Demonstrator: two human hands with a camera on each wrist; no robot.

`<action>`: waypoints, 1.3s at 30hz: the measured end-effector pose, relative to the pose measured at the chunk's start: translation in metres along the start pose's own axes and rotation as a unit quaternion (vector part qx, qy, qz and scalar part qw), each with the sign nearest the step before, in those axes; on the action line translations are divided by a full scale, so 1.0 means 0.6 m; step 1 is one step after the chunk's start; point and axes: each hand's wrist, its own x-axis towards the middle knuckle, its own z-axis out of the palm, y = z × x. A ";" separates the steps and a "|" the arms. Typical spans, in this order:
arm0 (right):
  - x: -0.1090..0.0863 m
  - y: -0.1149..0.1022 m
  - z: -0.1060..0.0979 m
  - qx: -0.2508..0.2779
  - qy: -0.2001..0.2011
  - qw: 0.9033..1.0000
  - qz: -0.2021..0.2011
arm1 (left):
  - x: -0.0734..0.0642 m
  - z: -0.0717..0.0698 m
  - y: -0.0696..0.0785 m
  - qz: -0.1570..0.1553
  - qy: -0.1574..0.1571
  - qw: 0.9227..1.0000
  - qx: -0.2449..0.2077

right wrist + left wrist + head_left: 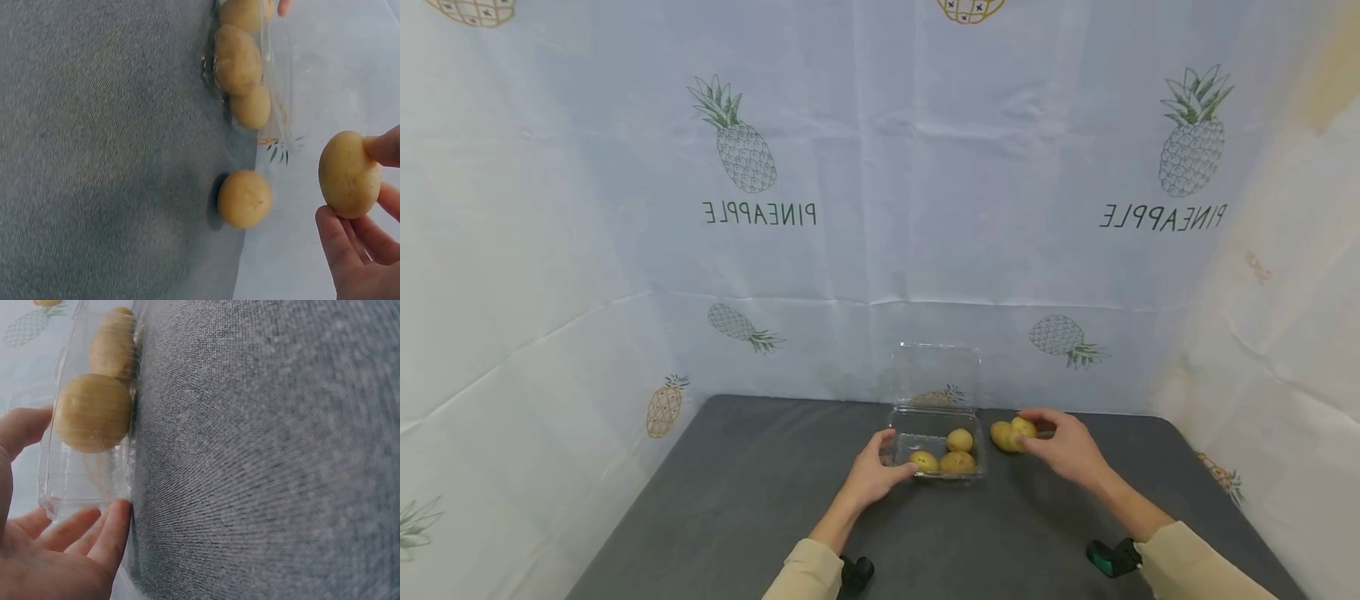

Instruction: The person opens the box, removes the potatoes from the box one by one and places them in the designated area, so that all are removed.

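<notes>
A clear plastic clamshell container (917,442) stands on the dark table with its lid (937,367) raised at the back. Three potatoes lie inside: one at the front left (923,460), one at the front right (957,463) and another behind it (959,440). My left hand (872,477) holds the container's left side, its thumb at the front rim and its fingers along the side wall. To the right of the container, my right hand (1067,452) pinches a potato (349,175) between thumb and fingers, above the table. A loose potato (244,199) rests on the table between that hand and the container.
Dark grey cloth covers the table (760,500). A white pineapple-print curtain (880,208) hangs close behind the table, and more cloth hangs on both sides. Dark devices (1114,557) are strapped at both wrists.
</notes>
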 end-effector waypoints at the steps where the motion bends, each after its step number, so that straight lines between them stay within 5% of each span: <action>1: 0.001 0.002 -0.001 -0.001 0.000 1.000 0.001 | 0.000 0.000 0.000 -0.001 0.000 1.000 0.000; 17: 0.013 0.071 -0.016 0.019 0.013 0.997 0.068 | 0.003 0.002 -0.004 0.005 -0.002 1.000 0.000; 39: 0.030 0.134 0.032 -0.003 0.016 0.992 0.122 | -0.001 0.003 -0.001 0.010 0.005 1.000 0.001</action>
